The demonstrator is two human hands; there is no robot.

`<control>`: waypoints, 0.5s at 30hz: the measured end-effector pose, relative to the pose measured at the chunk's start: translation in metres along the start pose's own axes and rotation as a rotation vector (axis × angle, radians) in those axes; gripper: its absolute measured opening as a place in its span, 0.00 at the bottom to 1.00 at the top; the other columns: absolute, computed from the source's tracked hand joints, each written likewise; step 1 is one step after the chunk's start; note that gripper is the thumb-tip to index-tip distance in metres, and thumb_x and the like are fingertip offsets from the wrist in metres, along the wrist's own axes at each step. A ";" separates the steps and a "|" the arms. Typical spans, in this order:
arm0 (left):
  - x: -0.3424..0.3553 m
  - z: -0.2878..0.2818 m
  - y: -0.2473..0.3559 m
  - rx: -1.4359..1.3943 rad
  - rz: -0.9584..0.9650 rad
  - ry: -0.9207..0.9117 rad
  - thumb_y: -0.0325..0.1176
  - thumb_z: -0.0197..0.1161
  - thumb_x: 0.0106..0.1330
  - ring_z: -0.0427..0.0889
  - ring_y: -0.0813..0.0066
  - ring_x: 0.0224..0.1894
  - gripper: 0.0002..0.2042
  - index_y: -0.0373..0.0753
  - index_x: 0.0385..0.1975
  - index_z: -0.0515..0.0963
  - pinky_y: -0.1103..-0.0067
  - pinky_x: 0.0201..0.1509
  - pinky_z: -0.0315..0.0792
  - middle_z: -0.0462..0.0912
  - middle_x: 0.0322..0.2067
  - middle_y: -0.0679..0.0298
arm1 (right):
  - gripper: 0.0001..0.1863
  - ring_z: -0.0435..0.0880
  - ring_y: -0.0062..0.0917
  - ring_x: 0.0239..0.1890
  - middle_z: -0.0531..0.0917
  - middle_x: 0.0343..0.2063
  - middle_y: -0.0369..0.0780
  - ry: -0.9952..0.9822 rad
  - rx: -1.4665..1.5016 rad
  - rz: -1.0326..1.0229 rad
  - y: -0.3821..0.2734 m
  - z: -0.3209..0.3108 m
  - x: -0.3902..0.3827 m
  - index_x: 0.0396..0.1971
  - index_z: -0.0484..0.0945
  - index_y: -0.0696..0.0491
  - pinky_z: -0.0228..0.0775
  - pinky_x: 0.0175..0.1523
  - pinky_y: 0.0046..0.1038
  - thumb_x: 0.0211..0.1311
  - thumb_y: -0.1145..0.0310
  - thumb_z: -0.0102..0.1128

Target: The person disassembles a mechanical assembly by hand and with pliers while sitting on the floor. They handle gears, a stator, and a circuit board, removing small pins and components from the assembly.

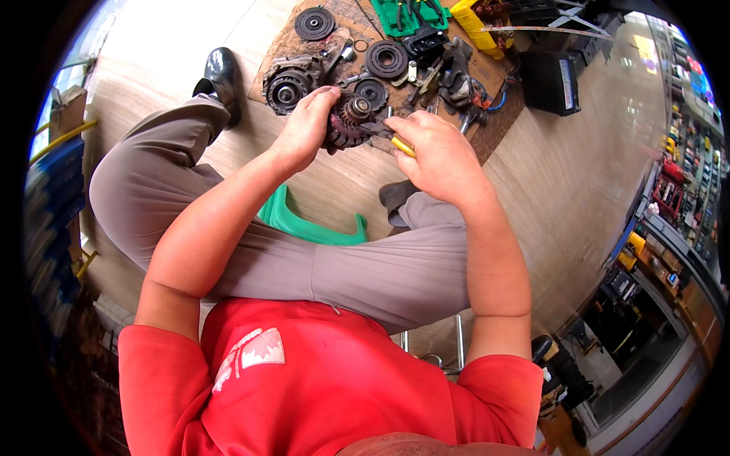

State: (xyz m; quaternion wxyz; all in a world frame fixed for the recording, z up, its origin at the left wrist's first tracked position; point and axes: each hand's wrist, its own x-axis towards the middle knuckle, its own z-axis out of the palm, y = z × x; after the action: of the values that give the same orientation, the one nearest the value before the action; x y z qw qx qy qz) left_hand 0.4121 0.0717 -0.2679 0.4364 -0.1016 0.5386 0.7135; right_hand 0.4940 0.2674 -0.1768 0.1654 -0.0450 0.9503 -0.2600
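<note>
1. Left grip (304, 128) is clamping on the left side of a dark finned rotor (350, 128), which I am seeing held up between the two hands, at the near edge of a cardboard sheet (284, 45).
2. Right grip (442, 156) is wrapping firmly round a yellow-handled tool (404, 146), just right of the rotor; its working end is hiding behind the fingers, so I am not able to tell whether it is touching.
3. Just beyond the left grip, a grey metal housing (287, 90) is lying on the cardboard, crowding that side.
4. Right behind the rotor, a dark disc (370, 93) is sitting partly covered; a grooved pulley (386, 59) is lying farther off, and another pulley (315, 23) is resting toward the far left.
5. Past the right grip, I am facing clutter: a grey bundle (456, 72), a blue cable (499, 102) and, at the far side, an open green case (391, 17).
6. Right of the sheet, a black box (544, 83) is standing on the pale floor (563, 175).
7. Nearer me, a green plastic stool (304, 222) is showing between the forearms, and a black shoe (220, 80) is flanking the cardboard on the left.
</note>
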 end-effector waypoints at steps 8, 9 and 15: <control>-0.002 0.002 0.002 0.073 -0.009 0.030 0.43 0.45 0.72 0.74 0.78 0.17 0.16 0.36 0.43 0.72 0.80 0.15 0.66 0.77 0.22 0.64 | 0.16 0.80 0.40 0.40 0.78 0.31 0.43 0.019 -0.142 -0.022 -0.006 0.001 0.000 0.43 0.77 0.50 0.73 0.46 0.40 0.52 0.69 0.63; -0.002 0.002 0.002 0.058 -0.016 0.033 0.43 0.45 0.72 0.74 0.78 0.17 0.16 0.37 0.43 0.72 0.80 0.15 0.66 0.77 0.22 0.64 | 0.15 0.80 0.40 0.39 0.78 0.30 0.43 0.019 -0.148 -0.020 -0.006 0.001 0.001 0.43 0.77 0.50 0.73 0.44 0.40 0.53 0.68 0.63; 0.002 -0.002 0.009 -0.242 -0.088 -0.073 0.48 0.46 0.73 0.75 0.77 0.19 0.17 0.41 0.41 0.75 0.79 0.18 0.67 0.79 0.25 0.65 | 0.17 0.80 0.38 0.33 0.77 0.29 0.42 0.122 -0.098 0.016 -0.005 -0.005 0.002 0.47 0.79 0.51 0.73 0.37 0.36 0.54 0.71 0.63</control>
State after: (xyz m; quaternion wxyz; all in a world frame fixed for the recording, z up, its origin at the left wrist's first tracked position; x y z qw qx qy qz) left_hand 0.4034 0.0705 -0.2637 0.4713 -0.1510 0.4272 0.7567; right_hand 0.4902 0.2650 -0.1703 0.1067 -0.0293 0.9705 -0.2143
